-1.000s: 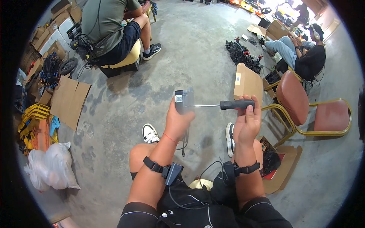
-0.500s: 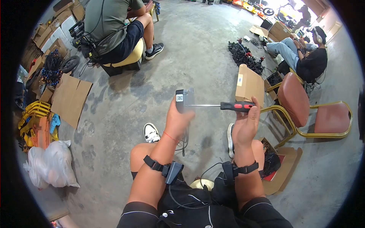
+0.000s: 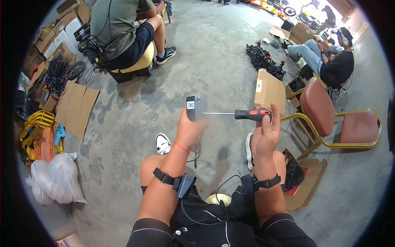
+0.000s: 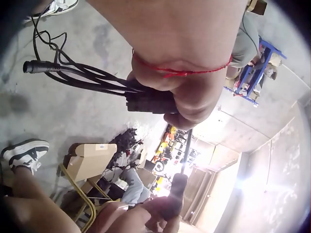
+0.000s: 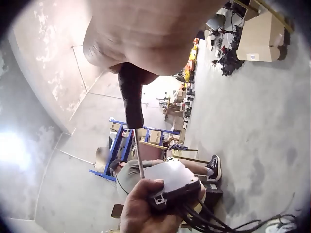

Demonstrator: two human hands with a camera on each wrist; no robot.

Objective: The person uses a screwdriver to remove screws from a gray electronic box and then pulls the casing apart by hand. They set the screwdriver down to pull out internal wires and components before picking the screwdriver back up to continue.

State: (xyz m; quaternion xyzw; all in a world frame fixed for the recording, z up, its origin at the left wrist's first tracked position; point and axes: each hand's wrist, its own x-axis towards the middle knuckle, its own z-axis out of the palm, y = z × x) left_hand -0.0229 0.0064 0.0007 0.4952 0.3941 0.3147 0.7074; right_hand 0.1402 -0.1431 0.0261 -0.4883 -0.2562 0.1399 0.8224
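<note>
My left hand (image 3: 190, 131) grips a flat electronic box (image 3: 191, 108) with a black side, a QR label and a silvery plate. In the right wrist view, the thumb lies over the edge of the box's metal plate (image 5: 172, 175). Black cables (image 4: 90, 81) trail from the box, one ending in a round plug (image 4: 39, 66). My right hand (image 3: 265, 138) holds a screwdriver (image 3: 246, 114) by its black and red handle, fingers and thumb around the handle's end. Its shaft runs level towards the box, with the tip right at the box's near side.
An open cardboard box (image 3: 269, 92) and a red-brown chair (image 3: 317, 107) stand to the right, a black tangled heap (image 3: 263, 61) beyond. Two seated people are ahead. Flat cardboard (image 3: 76, 109) and a white plastic bag (image 3: 61, 179) lie to the left.
The screwdriver handle has turned, its red patches coming into view, while my right fingers shifted on it. Box and screwdriver have drifted slightly left.
</note>
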